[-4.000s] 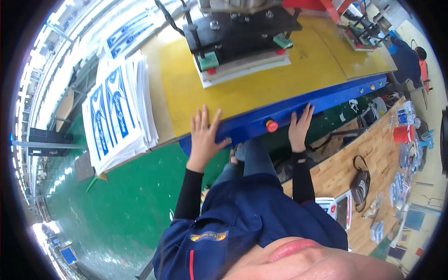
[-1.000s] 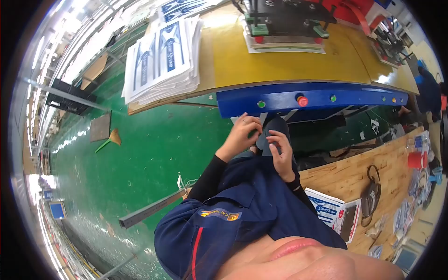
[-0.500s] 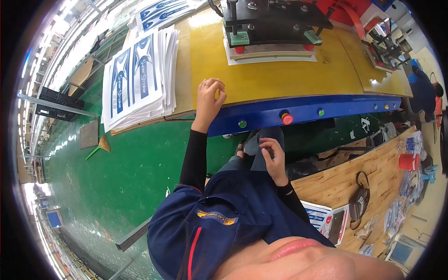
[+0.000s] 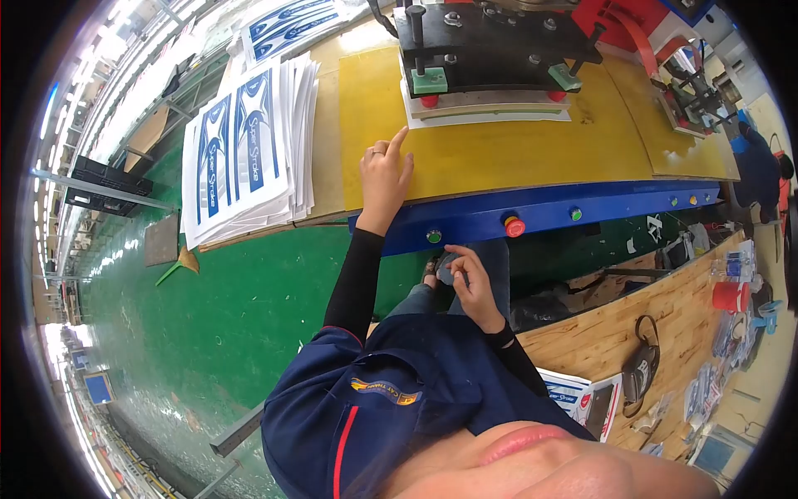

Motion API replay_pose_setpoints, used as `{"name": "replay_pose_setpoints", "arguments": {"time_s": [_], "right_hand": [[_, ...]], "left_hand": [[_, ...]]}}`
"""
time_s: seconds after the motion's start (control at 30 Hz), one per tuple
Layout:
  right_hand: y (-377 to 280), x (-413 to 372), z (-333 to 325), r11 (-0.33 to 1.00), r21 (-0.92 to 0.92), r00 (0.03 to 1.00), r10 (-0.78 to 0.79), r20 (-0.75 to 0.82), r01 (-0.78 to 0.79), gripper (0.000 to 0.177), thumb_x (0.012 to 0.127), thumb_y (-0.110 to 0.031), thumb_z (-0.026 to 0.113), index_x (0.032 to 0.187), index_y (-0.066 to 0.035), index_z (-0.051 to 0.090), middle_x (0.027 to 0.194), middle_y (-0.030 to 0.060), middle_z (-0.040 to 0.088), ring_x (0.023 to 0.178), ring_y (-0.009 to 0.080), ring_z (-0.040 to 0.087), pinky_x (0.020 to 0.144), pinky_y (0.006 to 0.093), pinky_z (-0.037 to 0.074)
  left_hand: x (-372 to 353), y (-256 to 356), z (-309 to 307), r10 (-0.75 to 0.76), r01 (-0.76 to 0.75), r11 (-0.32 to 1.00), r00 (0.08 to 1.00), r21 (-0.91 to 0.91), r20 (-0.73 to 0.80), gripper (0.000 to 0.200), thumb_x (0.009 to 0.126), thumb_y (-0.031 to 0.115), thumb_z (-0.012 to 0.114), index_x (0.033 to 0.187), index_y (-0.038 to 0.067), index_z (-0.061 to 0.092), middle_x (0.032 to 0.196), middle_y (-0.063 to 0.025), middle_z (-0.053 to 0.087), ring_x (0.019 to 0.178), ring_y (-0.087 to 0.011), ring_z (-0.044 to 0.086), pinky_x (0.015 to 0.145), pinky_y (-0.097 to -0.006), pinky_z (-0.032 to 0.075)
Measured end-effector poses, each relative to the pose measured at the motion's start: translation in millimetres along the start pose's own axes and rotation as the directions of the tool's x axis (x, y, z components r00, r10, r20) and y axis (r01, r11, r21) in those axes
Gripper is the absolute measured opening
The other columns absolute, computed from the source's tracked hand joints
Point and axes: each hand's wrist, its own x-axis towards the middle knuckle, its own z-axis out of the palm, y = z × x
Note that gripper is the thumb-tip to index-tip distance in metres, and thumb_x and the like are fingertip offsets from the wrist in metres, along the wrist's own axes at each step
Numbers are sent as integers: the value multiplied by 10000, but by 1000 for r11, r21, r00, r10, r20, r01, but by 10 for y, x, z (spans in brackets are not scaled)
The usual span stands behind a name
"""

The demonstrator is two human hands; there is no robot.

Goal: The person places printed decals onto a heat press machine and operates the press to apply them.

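Observation:
My left hand (image 4: pixel 385 179) is over the front left part of the yellow work surface (image 4: pixel 499 150). Its index finger points at the near left corner of the white sheets (image 4: pixel 490 114) under a black press (image 4: pixel 499 46); whether it touches them is unclear. The other fingers are bent and hold nothing. My right hand (image 4: pixel 476 287) hovers empty in front of the blue panel (image 4: pixel 474 212), fingers apart, below a green button (image 4: pixel 434 237). To the left of my left hand lies a stack of printed sheets (image 4: pixel 241 154).
A red button (image 4: pixel 514 226) and more green buttons sit on the blue panel. Another press (image 4: pixel 686 100) stands at the right. A wooden table (image 4: pixel 582 341) at the lower right bears a black bag (image 4: pixel 640 370). Someone in dark clothing (image 4: pixel 756 170) is at the far right.
My left hand has moved slightly right, and its index finger has stretched out towards the sheets. My right hand has shifted a little left. The view has tilted slightly.

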Motion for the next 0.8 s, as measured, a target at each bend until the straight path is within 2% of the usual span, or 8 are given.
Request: {"name": "replay_pose_setpoints", "arguments": {"time_s": [0.17,0.27,0.33,0.47,0.57,0.67,0.77,0.8], "right_hand": [[54,-50,62,999,23,994,35,99,-37,68,916,-62,499,915,1,523,1371,152,542,885,168,581,756,283,465],[52,-55,49,999,15,989,45,138,-47,59,907,-48,491,905,4,517,1364,159,548,876,171,585,755,284,467],[36,-49,36,999,-7,987,50,153,-49,50,901,-37,490,896,6,515,1348,168,557,866,178,585,759,288,469],[91,-48,44,999,-3,990,-44,137,45,44,888,-29,489,870,4,511,1284,178,594,840,202,577,766,302,472],[76,-61,32,1000,-9,988,-13,152,15,47,881,-31,486,849,0,502,1247,179,612,836,216,577,772,313,473],[-11,-66,43,1000,2,986,20,164,-20,49,877,-30,479,838,-4,493,1230,179,617,840,224,579,778,318,474],[-19,-70,48,1000,-7,984,-29,176,30,46,874,-23,470,837,-3,490,1224,184,611,844,243,583,780,320,474],[0,-67,53,998,-26,983,-52,178,57,47,874,-21,467,838,-2,490,1222,186,610,845,250,584,778,320,474]], "left_hand": [[64,-7,36,5,-12,992,998,128,60,476,926,245,653,1397,190,605,978,-123,614,959,-293,576,867,-427,440],[70,-56,96,61,-69,978,997,199,45,425,913,271,666,1331,196,662,984,-120,594,970,-289,562,855,-425,433],[62,-46,96,88,-92,973,996,212,29,395,878,262,691,1263,177,695,966,-114,582,965,-285,552,842,-424,429],[18,-70,84,113,-114,979,994,170,15,349,844,247,702,1181,156,719,944,-111,561,944,-287,538,828,-426,423],[-2,-24,6,60,-71,987,995,142,80,321,834,220,691,1144,138,713,1024,-138,600,1022,-311,555,879,-436,433],[-32,-70,48,247,-234,947,969,218,-29,354,826,194,680,1166,95,678,1157,-169,620,1125,-346,554,955,-455,433],[3,-163,55,389,-412,893,909,180,150,414,827,189,675,1215,53,636,1296,-181,591,1218,-364,525,1015,-463,417],[5,-150,33,387,-403,911,909,90,157,419,826,197,683,1213,45,630,1266,-170,597,1196,-363,531,1012,-462,419]]}}
